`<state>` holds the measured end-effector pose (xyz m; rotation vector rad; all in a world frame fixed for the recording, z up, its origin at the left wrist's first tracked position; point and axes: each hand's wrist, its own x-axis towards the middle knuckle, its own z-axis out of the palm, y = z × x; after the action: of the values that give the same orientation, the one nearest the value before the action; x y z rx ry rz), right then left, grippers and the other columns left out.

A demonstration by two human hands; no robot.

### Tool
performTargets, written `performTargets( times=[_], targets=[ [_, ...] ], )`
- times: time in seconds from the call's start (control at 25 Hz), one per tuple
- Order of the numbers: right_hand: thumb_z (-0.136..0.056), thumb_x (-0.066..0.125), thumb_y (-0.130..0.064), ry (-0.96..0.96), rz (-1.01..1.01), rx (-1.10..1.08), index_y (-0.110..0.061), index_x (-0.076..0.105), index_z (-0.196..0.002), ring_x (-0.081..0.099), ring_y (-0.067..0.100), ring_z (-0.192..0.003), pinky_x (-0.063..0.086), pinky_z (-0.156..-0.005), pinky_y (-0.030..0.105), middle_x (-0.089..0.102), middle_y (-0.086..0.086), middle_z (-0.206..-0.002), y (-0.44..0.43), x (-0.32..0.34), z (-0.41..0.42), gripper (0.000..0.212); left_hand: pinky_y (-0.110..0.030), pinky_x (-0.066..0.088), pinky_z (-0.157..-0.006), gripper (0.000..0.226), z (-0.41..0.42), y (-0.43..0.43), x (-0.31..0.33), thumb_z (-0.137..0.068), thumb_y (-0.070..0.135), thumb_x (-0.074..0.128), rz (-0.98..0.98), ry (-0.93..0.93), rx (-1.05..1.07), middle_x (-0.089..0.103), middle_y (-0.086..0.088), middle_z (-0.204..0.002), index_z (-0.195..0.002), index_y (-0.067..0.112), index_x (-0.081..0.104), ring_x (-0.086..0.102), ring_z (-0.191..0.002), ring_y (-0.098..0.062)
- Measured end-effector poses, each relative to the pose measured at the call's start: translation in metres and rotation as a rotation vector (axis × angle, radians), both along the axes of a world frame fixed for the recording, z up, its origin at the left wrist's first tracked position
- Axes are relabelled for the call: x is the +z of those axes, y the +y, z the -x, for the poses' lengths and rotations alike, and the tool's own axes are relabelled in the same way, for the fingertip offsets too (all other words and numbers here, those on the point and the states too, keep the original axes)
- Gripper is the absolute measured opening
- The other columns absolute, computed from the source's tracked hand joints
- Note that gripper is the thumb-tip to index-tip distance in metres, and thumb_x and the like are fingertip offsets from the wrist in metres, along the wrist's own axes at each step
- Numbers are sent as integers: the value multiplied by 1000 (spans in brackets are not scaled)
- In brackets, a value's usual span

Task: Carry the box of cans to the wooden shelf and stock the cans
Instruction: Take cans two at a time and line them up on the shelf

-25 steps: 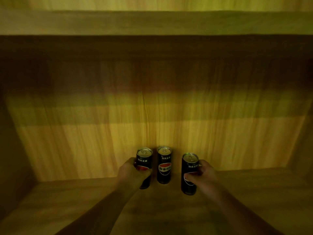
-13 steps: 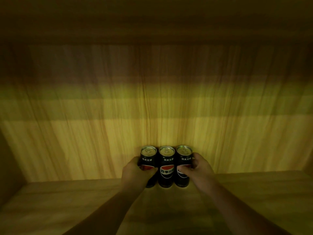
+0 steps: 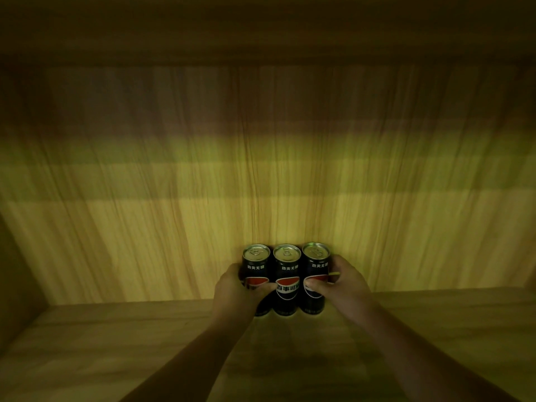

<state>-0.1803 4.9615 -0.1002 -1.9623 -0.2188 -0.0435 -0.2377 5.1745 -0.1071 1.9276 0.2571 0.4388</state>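
Note:
Three black cola cans stand upright in a tight row on the wooden shelf board, close to the back panel. My left hand wraps the left can, thumb across its front. The middle can stands between, touching both neighbours. My right hand grips the right can from its right side, thumb on the label. The box is out of view.
The shelf's back panel rises right behind the cans. A side wall closes the compartment at the left, and another board runs overhead. Bare shelf board extends left and right of the cans.
The right can, held apart from the others a second ago, has slid left and back against the middle can. The left can also closed in. All three now touch in a row.

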Motion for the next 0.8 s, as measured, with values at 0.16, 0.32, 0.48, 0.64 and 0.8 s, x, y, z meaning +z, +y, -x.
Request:
performTargets(
  times=[0.16, 0.32, 0.48, 0.64, 0.8],
  targets=[
    [-71, 85, -32, 37, 47, -2, -23, 60, -120, 64, 6, -94, 51, -75, 25, 67, -9, -108, 1, 0, 3, 55, -8, 44, -63, 54, 1, -1, 1, -72, 20, 86, 19, 12, -20, 59, 22, -94, -114, 26, 52, 56, -83, 10],
    [-75, 83, -24, 50, 114, 1, -18, 56, -125, 55, -5, -84, 42, -66, 13, 60, -15, -100, 3, 1, 8, 58, -14, 51, -73, 61, 0, 3, -3, -66, 22, 90, -72, 124, -33, 63, 15, -101, -116, 20, 53, 63, -93, 0],
    [-78, 73, -50, 95, 468, -9, -17, 43, -139, 56, 15, -116, 46, -86, 25, 56, 1, -135, 1, -1, 26, 75, -41, 41, -106, 97, 13, 7, -6, -68, 57, 78, -529, 468, -102, 47, -6, -138, -145, 18, 34, 44, -128, -26],
    [-83, 44, -73, 72, 940, 11, -18, 23, -151, 28, 32, -143, 22, -115, 47, 30, 10, -157, -2, -4, 52, 90, -57, 27, -112, 107, 37, 2, 0, -73, 73, 61, -855, 651, -178, 28, -10, -155, -155, 20, 16, 24, -143, -35],
    [-83, 38, -74, 24, 955, 56, -18, 23, -150, 26, 33, -143, 20, -116, 48, 29, 11, -157, -9, -13, 87, 89, -54, 31, -112, 97, 74, -20, 4, -80, 70, 54, -949, 607, -252, 28, -11, -155, -154, 18, 19, 27, -142, -35]
  ],
)
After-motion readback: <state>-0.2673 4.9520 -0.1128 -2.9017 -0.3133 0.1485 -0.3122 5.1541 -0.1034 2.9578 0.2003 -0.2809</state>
